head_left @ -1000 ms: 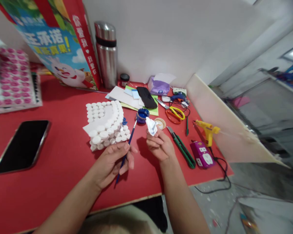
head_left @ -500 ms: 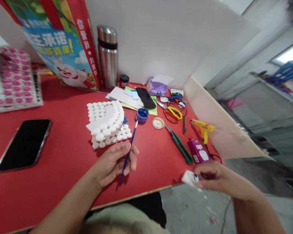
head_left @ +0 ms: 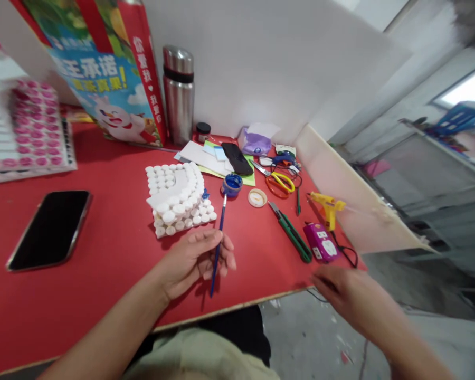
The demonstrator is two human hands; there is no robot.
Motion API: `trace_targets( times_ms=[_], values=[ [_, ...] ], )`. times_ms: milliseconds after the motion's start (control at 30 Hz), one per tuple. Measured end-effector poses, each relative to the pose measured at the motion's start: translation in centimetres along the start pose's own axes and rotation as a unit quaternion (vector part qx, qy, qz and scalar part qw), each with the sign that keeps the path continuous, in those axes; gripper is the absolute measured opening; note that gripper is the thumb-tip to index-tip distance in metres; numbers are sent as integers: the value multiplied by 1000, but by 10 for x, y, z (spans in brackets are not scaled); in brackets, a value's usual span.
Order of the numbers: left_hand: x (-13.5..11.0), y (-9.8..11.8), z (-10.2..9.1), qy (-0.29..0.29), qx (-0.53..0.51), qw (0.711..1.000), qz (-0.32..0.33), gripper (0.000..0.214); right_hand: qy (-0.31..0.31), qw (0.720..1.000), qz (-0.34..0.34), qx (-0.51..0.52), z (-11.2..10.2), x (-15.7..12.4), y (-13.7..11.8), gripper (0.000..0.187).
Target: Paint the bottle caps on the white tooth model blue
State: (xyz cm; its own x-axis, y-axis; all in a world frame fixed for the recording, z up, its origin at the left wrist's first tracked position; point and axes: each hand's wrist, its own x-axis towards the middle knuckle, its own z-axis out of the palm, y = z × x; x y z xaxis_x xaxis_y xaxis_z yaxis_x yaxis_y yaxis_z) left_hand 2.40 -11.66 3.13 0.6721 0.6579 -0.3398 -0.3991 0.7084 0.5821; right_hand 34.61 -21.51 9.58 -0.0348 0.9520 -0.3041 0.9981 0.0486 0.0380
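Observation:
My left hand (head_left: 206, 256) is closed around a thin blue paintbrush (head_left: 218, 248), its bristles pointing up toward an open jar of blue paint (head_left: 232, 184). Left of the brush stands a white piece built of small round discs (head_left: 178, 198), with a bit of blue at its right side. Over the table's front right edge is my right hand (head_left: 334, 285), somewhat blurred, its fingers curled together; whether anything is inside them is hidden. The purple power adapter (head_left: 320, 241) is just above that hand. A pale jar lid (head_left: 257, 198) lies beside the paint jar.
To the right lie a green utility knife (head_left: 291, 232), scissors (head_left: 279, 183) and a yellow glue gun (head_left: 328, 208). A phone (head_left: 49, 229) rests on the left. Behind stand a steel flask (head_left: 179, 97) and a printed bag (head_left: 114, 79). A low board (head_left: 332, 195) bounds the right side.
The crumpled white tissue that my right hand held is out of sight, and that hand has tilted downward. My left hand with the paintbrush stays nearly in place as the view shifts slightly.

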Motion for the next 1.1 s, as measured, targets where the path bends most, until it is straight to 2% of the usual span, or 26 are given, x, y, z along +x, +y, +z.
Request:
trace_targets(
  times_ms=[33,67,100,167,200,267,367,433,467,500,533,567,600,633,667,700,733,767,800,833,933,1033,1100],
  values=[
    [0,2,2,-1,-2,1000,3,40,103,992,-69,8,-7,5,-19,25],
    [-1,4,5,-2,-4,1000,8,39,189,974,-126,0,-12,11,-40,29],
    [-2,6,7,1,-7,1000,14,38,242,952,-187,-21,-16,16,-61,37],
    [-4,9,11,7,-16,1000,20,38,257,923,-283,-30,-18,29,-100,54],
    [-5,10,12,10,-19,1000,16,38,262,910,-319,-30,-17,34,-115,56],
    [-8,13,15,12,-17,1000,1,40,300,878,-372,-20,-17,44,-137,49],
    [-15,18,18,8,12,1000,-5,42,353,833,-426,16,-18,54,-144,38],
    [-23,23,20,7,92,995,41,41,392,810,-436,20,-21,58,-137,33],
    [-29,26,19,18,163,982,91,41,415,804,-425,21,-23,61,-132,30],
    [-35,29,18,46,267,950,155,39,438,802,-406,31,-26,64,-127,28],
    [-41,33,15,112,373,885,254,26,464,800,-376,56,-30,69,-121,27],
    [-46,35,11,178,462,795,351,22,487,800,-335,104,-35,76,-117,25],
    [-50,37,5,246,528,688,433,28,510,789,-294,173,-40,85,-113,24],
    [-51,39,-3,292,583,583,485,37,534,767,-237,264,-45,97,-111,21],
    [-50,40,-10,319,625,498,510,49,547,739,-175,351,-51,110,-109,20],
    [-47,40,-18,338,651,451,509,62,567,693,-142,422,-55,124,-108,17],
    [-42,40,-26,354,666,441,487,72,572,655,-135,475,-58,138,-107,13],
    [-36,40,-32,363,674,443,467,77,566,627,-143,515,-58,152,-106,13],
    [-30,39,-38,373,675,448,453,78,551,615,-148,544,-56,166,-104,17],
    [-24,38,-42,382,673,458,437,75,534,619,-143,558,-52,177,-102,21],
    [-11,35,-47,395,666,480,412,55,538,609,-115,571,-33,200,-94,26],
    [-8,33,-47,394,666,484,408,41,528,600,-105,592,-18,207,-86,28],
    [-9,33,-49,384,675,482,405,35,515,596,-106,607,-15,207,-83,30]
  ],
)
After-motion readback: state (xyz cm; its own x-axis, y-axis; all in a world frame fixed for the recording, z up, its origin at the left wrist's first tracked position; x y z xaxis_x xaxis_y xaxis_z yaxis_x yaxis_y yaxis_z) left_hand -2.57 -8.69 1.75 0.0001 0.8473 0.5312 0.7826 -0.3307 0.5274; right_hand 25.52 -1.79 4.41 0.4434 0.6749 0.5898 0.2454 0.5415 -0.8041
